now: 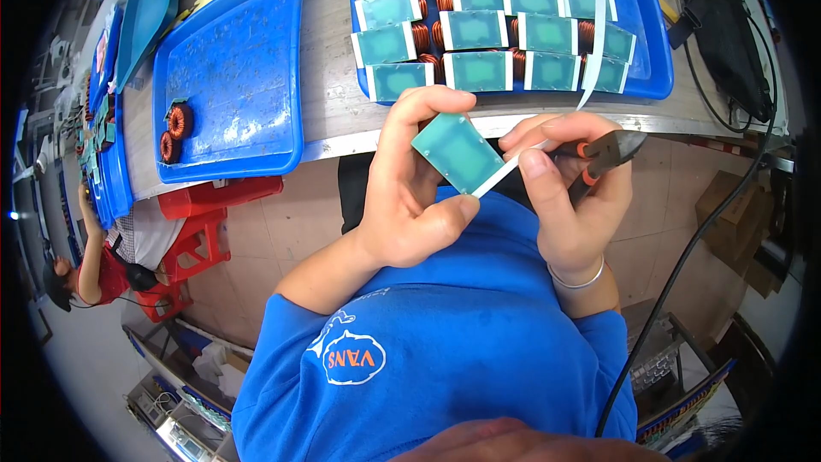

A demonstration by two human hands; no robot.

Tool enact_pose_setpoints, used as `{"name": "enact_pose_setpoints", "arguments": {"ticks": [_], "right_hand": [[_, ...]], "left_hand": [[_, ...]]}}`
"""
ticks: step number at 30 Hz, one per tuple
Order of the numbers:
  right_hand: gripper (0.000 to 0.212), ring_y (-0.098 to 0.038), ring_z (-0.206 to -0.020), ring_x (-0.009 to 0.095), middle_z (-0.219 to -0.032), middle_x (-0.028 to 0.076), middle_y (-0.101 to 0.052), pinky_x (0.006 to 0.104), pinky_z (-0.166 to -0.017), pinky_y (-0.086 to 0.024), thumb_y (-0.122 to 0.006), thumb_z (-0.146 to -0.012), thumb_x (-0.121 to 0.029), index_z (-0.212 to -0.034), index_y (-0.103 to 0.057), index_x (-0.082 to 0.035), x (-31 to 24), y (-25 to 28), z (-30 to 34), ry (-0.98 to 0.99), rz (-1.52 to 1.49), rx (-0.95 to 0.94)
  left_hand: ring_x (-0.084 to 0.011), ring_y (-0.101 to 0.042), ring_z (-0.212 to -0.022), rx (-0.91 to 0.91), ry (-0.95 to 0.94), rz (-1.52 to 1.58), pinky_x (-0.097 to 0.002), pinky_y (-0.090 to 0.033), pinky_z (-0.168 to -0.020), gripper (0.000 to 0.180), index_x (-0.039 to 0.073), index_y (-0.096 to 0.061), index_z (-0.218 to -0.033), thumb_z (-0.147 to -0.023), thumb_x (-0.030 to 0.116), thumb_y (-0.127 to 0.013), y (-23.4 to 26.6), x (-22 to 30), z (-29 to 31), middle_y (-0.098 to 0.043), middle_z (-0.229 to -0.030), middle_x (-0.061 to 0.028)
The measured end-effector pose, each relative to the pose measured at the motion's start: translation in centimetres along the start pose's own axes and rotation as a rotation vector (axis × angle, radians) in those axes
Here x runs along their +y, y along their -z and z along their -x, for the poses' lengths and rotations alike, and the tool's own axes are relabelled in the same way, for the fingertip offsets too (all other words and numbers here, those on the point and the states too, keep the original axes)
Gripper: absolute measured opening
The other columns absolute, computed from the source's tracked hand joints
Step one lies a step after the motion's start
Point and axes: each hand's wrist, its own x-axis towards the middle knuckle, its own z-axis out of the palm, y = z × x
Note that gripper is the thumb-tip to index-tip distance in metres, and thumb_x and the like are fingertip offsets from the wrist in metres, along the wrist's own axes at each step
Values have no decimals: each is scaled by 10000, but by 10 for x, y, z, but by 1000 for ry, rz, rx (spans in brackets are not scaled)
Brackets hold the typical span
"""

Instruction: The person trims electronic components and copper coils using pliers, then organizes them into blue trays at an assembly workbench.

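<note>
My left hand (398, 205) grips a small green rectangular board (457, 154) by its edges, tilted in front of my chest. Along the board's right-hand edge lies a narrow white tape strip (498, 178). The thumb and forefinger of my right hand (577, 205) pinch the free end of that strip. Tucked in the same hand are cutting pliers (617, 151) with orange on their handles, jaws pointing right. Whether a coil sits under the held board is hidden.
A blue tray (658, 43) beyond my hands holds rows of similar boards with white edges and copper coils. Another white strip (599, 26) hangs across it. The left blue tray (248, 60) contains wound coils (179, 121). A black cable (684, 265) runs down the right; another person (94, 269) works far left.
</note>
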Motion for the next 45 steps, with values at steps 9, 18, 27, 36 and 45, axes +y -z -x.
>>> {"name": "enact_pose_setpoints", "arguments": {"ticks": [9,18,27,36,45], "right_hand": [[289,-542,-733,94,-859,84,-554,218,-663,-438,-537,-777,48,-1041,-427,9,3,2,-4,-43,142,30],[306,-564,-685,218,-806,107,-585,287,-625,-449,-618,-602,53,-897,-578,-17,-9,6,0,-54,368,-245],[302,-567,-726,254,-820,88,-603,337,-648,-451,-616,-605,-4,-902,-613,-55,-6,2,-3,14,505,-345],[323,-566,-628,233,-749,86,-596,309,-559,-456,-621,-603,-3,-922,-616,-52,-6,8,-3,-9,576,-419],[319,-568,-615,233,-698,88,-575,308,-550,-458,-641,-620,-7,-936,-608,-44,-12,12,-2,-58,471,-449]], "left_hand": [[-148,-410,-952,-13,-65,84,-265,-371,-829,688,10,-300,-1218,-562,-32,-503,5,3,2,-369,-1051,-92],[-166,-435,-898,85,-243,-92,-270,-410,-757,522,18,-390,-1101,-625,26,-603,18,8,-9,-398,-1000,-111],[-150,-446,-876,125,-264,-162,-260,-470,-694,473,8,-417,-1054,-613,-8,-587,19,9,-5,-390,-1000,-112],[-159,-445,-823,64,-415,-472,-248,-422,-664,462,14,-436,-1038,-607,10,-601,25,6,-6,-407,-977,-115],[-140,-476,-745,14,-61,-336,-244,-372,-669,211,25,-620,-837,-646,88,-683,20,26,-4,-507,-798,-63]]}}
